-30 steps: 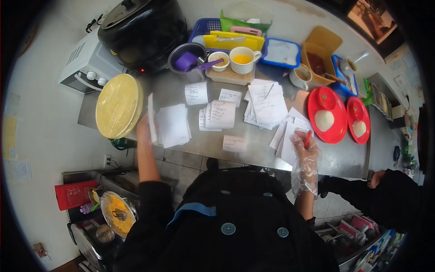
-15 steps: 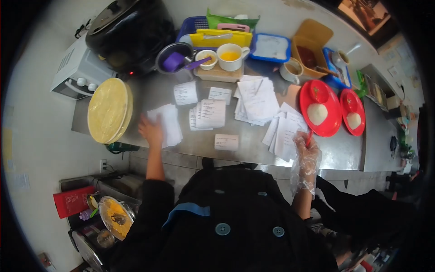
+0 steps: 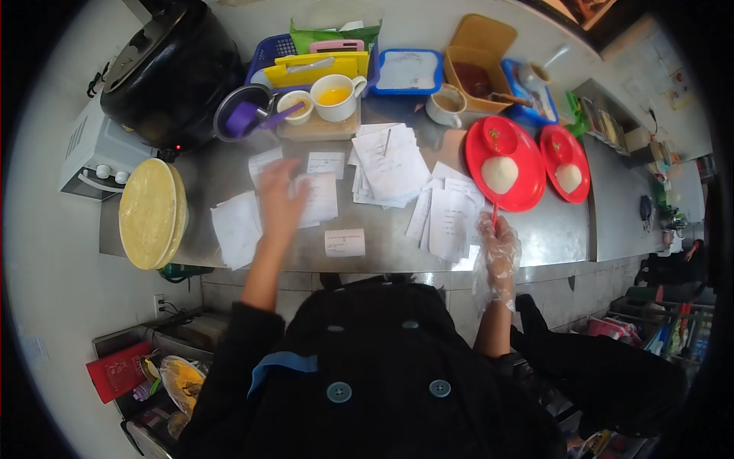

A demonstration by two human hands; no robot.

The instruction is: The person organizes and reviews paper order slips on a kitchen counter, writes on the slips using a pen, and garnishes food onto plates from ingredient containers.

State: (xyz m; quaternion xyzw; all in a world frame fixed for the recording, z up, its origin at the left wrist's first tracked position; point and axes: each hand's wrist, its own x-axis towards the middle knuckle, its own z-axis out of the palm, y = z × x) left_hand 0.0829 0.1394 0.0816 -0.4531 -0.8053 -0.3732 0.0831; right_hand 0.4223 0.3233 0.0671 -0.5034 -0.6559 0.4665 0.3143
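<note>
I see the left hand (image 3: 281,191) bare and blurred over the middle receipts (image 3: 321,197), its fingers loosely spread; I cannot tell whether they touch the paper. The right hand (image 3: 498,249), in a clear glove (image 3: 514,254), pinches a red stick (image 3: 495,215) that points away from me, its far end close by the rim of a red plate (image 3: 526,195); whether they touch, I cannot tell.

Just left of the left hand I have a fanned stack (image 3: 235,229) of white papers. Nearer to me and right of that hand, a lone slip (image 3: 345,242) lies flat on the steel table (image 3: 397,252). Between the hands and farther out sits a thicker pile (image 3: 391,164), and handwritten sheets (image 3: 449,226) lie just left of the glove.

Beyond the right hand, the red plate carries a white mound (image 3: 499,174) and a red bowl (image 3: 500,138); a second plate (image 3: 579,188), similarly laid, is farther right. Straight out past the left hand, I make out a white cup (image 3: 336,109) holding something yellow.
</note>
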